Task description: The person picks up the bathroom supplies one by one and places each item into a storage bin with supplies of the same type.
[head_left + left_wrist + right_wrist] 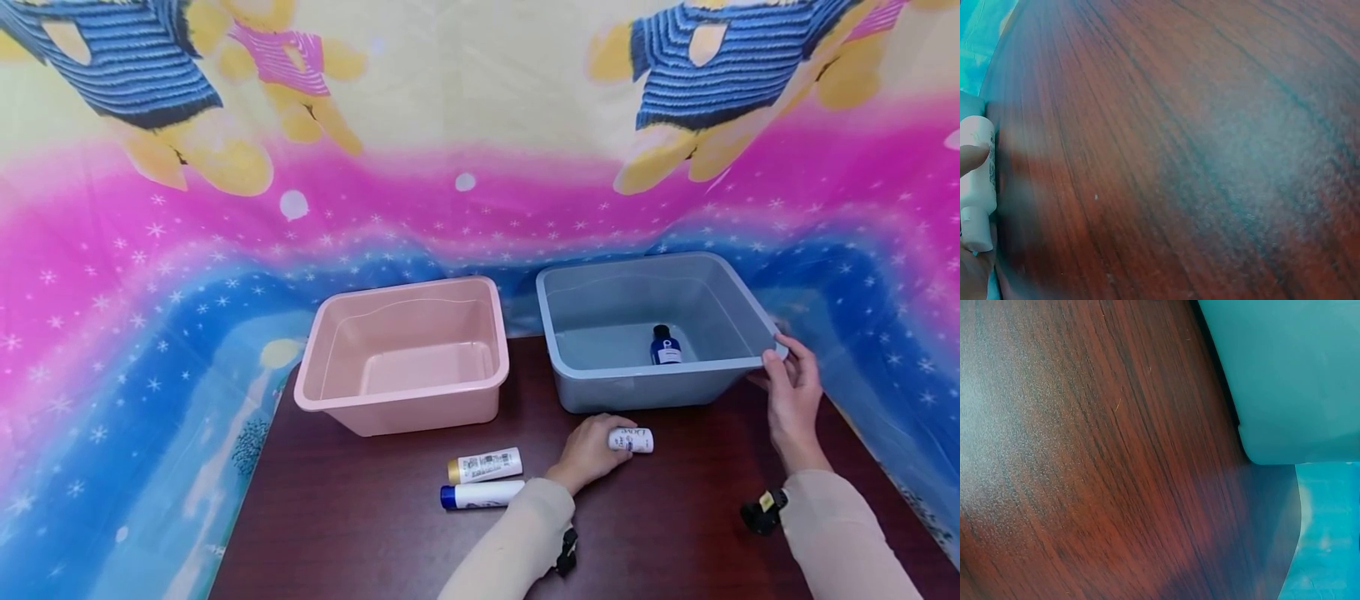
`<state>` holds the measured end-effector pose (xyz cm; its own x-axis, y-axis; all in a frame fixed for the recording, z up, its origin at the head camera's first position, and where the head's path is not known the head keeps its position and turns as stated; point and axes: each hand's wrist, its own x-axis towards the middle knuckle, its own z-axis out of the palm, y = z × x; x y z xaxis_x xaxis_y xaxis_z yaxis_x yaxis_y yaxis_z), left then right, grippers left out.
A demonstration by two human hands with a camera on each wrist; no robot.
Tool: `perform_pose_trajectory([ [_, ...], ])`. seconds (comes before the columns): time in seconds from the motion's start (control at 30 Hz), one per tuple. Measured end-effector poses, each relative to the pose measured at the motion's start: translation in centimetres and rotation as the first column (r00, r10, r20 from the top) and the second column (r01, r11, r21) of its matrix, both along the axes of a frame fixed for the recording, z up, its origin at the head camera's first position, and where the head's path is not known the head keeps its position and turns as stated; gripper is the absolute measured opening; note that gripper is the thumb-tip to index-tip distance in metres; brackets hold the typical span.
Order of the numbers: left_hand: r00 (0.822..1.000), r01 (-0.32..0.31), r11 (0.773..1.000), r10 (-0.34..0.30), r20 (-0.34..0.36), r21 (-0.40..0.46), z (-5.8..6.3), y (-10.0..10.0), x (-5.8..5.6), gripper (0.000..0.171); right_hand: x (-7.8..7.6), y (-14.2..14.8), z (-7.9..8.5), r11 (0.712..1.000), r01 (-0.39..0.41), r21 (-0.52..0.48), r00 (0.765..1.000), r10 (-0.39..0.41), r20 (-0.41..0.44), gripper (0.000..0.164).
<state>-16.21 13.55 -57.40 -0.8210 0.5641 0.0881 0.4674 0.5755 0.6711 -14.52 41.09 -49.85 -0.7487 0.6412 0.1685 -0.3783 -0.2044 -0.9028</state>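
Observation:
My left hand [590, 452] holds a small white bottle [632, 440] with dark lettering, lying sideways just in front of the blue-grey basin [630, 392]. In the left wrist view, a finger lies across the white bottle [980, 181] at the left edge, and much of that hand is out of frame. At the basin's right front corner, my right hand [797, 400] grips the rim, thumb on top. Inside that basin stands a dark blue bottle [665, 346] with a black cap. The right wrist view shows the basin's side [1297, 381] but not the hand.
A pink basin [427, 408] stands at the left rear. Between it and my left forearm lie a white tube with a gold cap [489, 465] and a white bottle with a blue cap [480, 495]. The dark wooden table [360, 533] meets a patterned cloth [465, 225] behind.

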Motion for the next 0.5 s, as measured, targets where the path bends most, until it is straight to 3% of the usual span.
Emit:
perform_pose_trajectory([
  [0.5,1.000,0.005,1.000,-0.005,-0.007,0.001,0.16,-0.32,0.18,0.040,-0.03,0.02,-0.10,1.000,0.007,0.019,1.000,-0.007,0.001,0.036],
])
